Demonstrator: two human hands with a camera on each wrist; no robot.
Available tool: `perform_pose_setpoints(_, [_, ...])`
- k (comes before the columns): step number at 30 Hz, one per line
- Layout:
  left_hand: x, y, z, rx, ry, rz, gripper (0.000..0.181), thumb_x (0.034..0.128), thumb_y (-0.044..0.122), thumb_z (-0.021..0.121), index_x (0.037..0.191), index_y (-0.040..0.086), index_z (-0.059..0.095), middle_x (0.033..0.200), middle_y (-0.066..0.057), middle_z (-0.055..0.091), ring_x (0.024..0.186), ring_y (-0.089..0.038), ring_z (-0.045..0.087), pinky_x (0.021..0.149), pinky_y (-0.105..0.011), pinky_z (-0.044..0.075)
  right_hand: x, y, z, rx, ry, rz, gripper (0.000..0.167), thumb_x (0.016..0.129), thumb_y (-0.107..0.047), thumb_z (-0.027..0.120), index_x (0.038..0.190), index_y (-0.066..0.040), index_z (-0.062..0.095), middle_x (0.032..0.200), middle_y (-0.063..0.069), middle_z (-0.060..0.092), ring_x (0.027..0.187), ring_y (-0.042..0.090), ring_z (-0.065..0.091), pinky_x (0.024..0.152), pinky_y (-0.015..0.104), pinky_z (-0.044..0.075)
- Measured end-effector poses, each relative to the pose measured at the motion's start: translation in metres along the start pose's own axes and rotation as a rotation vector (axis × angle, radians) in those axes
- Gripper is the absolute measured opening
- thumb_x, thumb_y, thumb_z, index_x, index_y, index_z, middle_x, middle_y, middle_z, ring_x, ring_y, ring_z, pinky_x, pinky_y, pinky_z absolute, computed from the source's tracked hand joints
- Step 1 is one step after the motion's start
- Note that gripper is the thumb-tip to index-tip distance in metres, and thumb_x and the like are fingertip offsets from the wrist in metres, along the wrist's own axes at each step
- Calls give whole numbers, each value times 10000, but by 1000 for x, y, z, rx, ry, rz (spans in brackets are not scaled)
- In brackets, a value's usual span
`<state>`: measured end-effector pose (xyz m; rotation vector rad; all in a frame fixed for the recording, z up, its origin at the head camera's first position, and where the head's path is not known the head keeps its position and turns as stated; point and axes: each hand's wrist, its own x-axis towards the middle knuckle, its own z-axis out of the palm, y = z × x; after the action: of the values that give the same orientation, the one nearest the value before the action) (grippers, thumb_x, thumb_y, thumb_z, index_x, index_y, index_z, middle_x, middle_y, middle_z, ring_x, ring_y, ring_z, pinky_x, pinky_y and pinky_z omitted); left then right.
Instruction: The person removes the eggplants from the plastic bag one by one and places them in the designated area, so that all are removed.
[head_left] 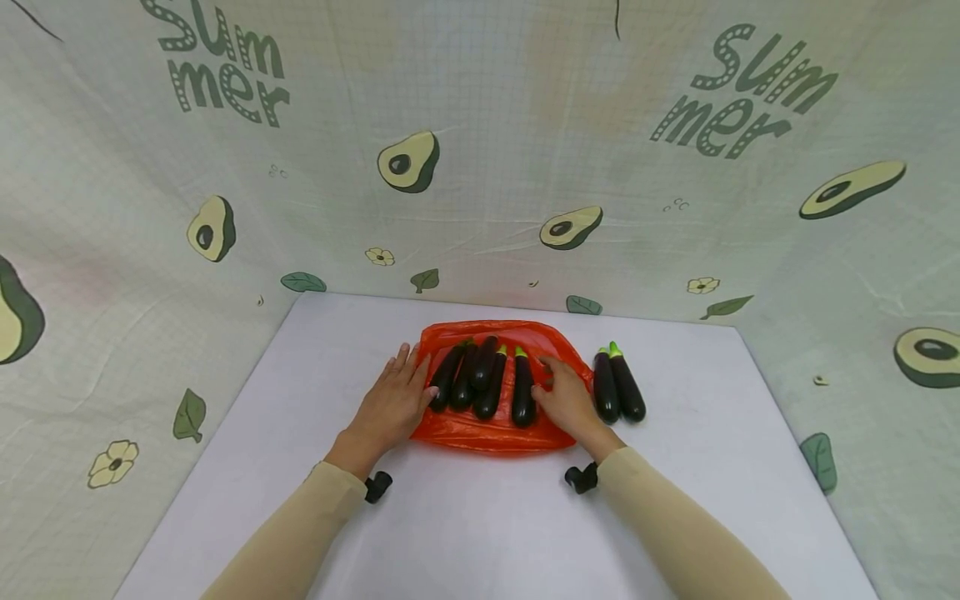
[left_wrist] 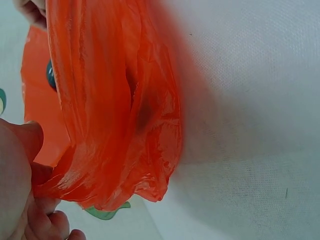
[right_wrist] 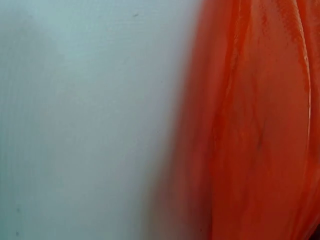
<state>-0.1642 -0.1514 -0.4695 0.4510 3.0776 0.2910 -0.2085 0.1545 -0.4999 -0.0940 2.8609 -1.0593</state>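
Note:
A red plastic bag (head_left: 480, 437) lies spread with its mouth wide, and several dark purple eggplants (head_left: 487, 383) with green stems are in it. My left hand (head_left: 393, 404) is at the bag's left rim. In the left wrist view my left hand (left_wrist: 37, 200) pinches the gathered rim between thumb and fingers. My right hand (head_left: 566, 400) reaches over the right rim, its loosely bent fingers beside the rightmost eggplant (head_left: 523, 392) in the bag. The thumb is close to that eggplant; contact is unclear. The right wrist view has only the bag's side (right_wrist: 265, 125) and tabletop.
Two more eggplants (head_left: 617, 387) lie side by side on the white table (head_left: 465, 525), just right of the bag and near my right wrist. A cloth printed with avocados (head_left: 480, 125) hangs behind and at both sides of the table.

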Motion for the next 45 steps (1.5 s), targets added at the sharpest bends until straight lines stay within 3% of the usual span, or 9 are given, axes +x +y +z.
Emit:
perform_pose_setpoints(10, [0,1,1,-3,1,-5,702,1112,402,508,1656,18,287,1750,-193,195,1648,-367,74,1325,-525,154,8,-8,12,74,-19,1,680,1002,-350,718,1556,-49,463,1424,199,609,1165,358,625,1058,546,560])
perform_pose_setpoints(17, [0,2,0,-3,6,-10,705,1105,400,529,1652,20,299,1751,-183,199,1647,-363,84,1323,-524,165,11,-15,19,108,-41,-9,741,966,-379,771,1537,-20,462,1441,213,623,1279,377,622,1125,562,507])
perform_pose_setpoints(28, [-1,2,-1,-8,5,-2,700,1107,392,529,1646,5,308,1743,-203,214,1644,-377,96,1320,-528,165,15,-16,24,141,-87,58,799,965,-446,763,1569,-72,397,1431,218,635,1263,373,647,1094,567,528])
perform_pose_setpoints(39, [-3,3,-2,2,8,-6,705,1100,394,543,1640,0,321,1742,-205,220,1641,-386,109,1316,-538,193,17,-23,15,324,-128,138,754,968,-221,741,1608,-82,367,1435,221,621,1260,376,646,1069,550,549])
perform_pose_setpoints(45, [-4,3,-2,4,5,-11,695,1108,394,528,1644,5,316,1747,-198,203,1644,-379,94,1317,-541,195,13,-23,7,297,-100,80,760,952,-205,768,1608,-144,390,1512,187,576,1319,385,604,1091,562,535])
